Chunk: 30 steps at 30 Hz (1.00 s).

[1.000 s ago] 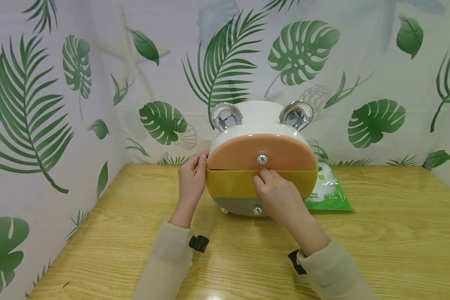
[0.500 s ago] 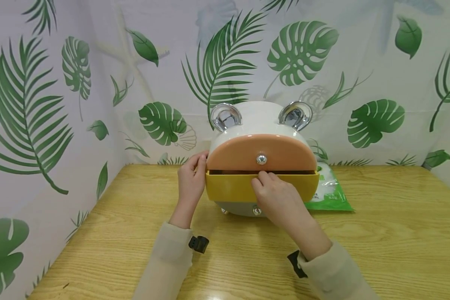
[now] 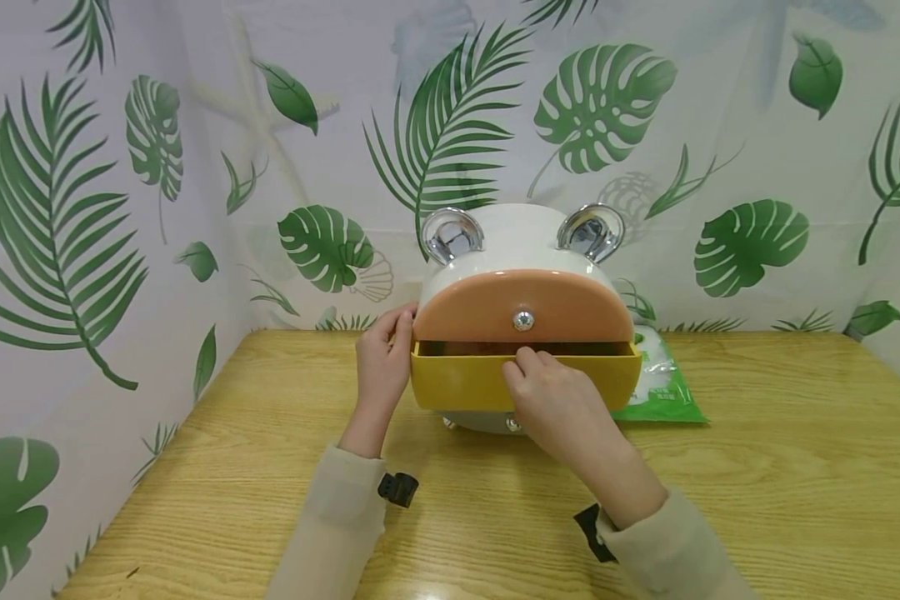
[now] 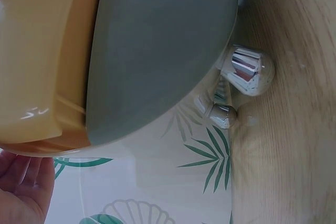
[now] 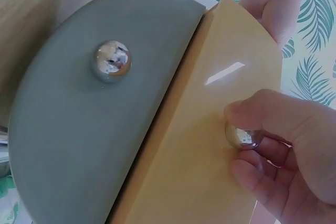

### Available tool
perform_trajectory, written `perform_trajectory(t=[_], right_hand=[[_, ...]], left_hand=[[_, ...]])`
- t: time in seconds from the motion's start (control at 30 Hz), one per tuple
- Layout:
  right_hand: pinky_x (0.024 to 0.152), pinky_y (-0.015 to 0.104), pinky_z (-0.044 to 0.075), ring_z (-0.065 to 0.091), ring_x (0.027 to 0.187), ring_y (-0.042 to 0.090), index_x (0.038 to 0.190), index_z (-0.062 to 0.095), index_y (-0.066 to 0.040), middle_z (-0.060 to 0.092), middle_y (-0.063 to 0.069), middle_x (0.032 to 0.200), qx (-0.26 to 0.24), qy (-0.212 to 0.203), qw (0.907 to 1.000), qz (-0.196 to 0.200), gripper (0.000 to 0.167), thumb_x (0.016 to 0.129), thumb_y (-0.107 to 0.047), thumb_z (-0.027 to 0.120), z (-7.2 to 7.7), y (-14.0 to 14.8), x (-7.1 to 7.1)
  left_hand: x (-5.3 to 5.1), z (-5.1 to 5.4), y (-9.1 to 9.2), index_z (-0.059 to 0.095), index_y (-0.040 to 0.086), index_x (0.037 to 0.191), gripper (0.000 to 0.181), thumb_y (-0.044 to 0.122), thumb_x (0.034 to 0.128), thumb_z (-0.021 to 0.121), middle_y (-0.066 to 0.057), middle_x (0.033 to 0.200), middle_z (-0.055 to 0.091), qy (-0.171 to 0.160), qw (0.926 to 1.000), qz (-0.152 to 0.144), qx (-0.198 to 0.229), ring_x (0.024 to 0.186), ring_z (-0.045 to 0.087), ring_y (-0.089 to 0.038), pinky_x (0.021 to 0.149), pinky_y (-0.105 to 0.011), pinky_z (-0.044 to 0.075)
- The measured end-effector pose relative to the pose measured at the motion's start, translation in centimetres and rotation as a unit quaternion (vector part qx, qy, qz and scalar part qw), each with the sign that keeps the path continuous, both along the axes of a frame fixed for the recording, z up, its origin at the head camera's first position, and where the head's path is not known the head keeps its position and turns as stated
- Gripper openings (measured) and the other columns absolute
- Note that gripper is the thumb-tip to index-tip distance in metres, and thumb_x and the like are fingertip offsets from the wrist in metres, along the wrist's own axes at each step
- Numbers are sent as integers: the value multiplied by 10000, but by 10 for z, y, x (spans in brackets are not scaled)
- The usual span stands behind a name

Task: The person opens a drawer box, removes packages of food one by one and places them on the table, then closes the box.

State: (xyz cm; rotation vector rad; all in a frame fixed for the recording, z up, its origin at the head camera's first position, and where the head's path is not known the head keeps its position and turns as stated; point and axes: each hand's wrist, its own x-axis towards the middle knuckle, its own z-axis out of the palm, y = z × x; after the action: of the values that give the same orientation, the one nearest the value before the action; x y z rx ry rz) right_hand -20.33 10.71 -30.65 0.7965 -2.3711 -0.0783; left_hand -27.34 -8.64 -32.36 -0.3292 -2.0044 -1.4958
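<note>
A small rounded storage box with a white body and silver ears stands on the table. Its front has an orange top drawer, a yellow middle drawer and a grey bottom drawer. The yellow drawer stands partly pulled out, with a dark gap above its rim. In the right wrist view, my right hand pinches the yellow drawer's round silver knob between thumb and fingers. My left hand rests against the box's left side, its fingertips partly hidden behind it.
A green and white plastic packet lies on the wooden table, partly behind the box's right side. Leaf-patterned cloth hangs close behind and to the left. Silver feet hold the box off the table.
The yellow drawer has come out of the box toward me, with my right hand on its knob. A thin slit above it has widened. My left hand has stayed at the side.
</note>
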Motion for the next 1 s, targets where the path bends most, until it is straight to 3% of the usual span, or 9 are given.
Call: perform_trajectory(t=[1.0], right_hand=[[403,227,356,378,526,160,741,517,-17,448,74,707,160,25,9999,-14,194,672,-44,697,4,-1,13]], left_hand=[[-1,0,-1,633,-11,1052,265,150,918,472,-126,1029,625,-76,10000,-43,39,978,568,-214,787,-336,477]])
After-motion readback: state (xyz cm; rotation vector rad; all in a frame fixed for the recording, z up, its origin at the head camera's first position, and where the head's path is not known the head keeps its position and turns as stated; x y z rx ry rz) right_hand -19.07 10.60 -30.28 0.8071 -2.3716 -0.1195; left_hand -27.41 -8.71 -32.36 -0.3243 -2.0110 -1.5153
